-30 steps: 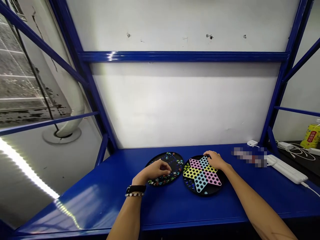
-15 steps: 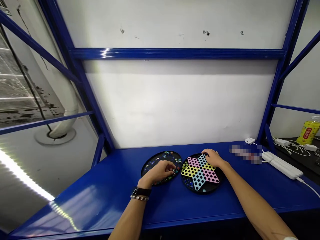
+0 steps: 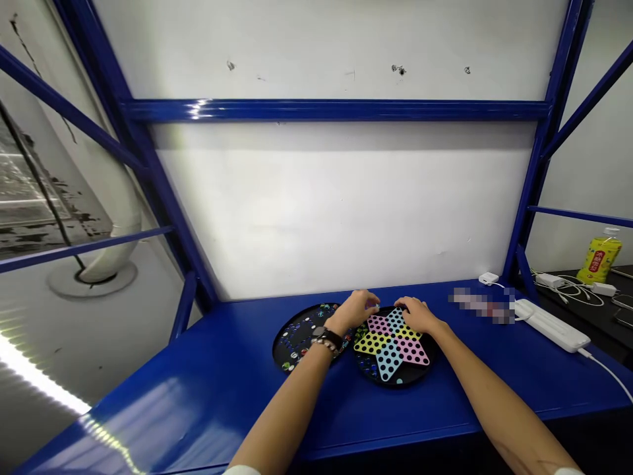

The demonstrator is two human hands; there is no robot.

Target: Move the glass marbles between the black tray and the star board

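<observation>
My left hand (image 3: 357, 309) is closed in a pinch on a small pale marble (image 3: 377, 307), just above the far left edge of the Chinese checkers board (image 3: 390, 343). The board is a round black tray with a six-pointed star in pink, yellow and light blue, full of black holes. Green and dark blue marbles lie in its left side sections. My right hand (image 3: 418, 315) grips the board's far right rim with bent fingers. Left of the board lies a round black tray (image 3: 281, 340) of loose coloured marbles, partly hidden under my left wrist.
Both trays sit on a blue metal table (image 3: 222, 382) against a white wall. A white power strip (image 3: 551, 324), a white adapter (image 3: 488, 278) and a blurred patch lie at the right. Beyond are cables and a yellow bottle (image 3: 599, 256) on a dark surface.
My left hand has moved right and away from me, from over the marble tray to the board's far left edge, carrying the small marble. My right hand stays at the board's rim.
</observation>
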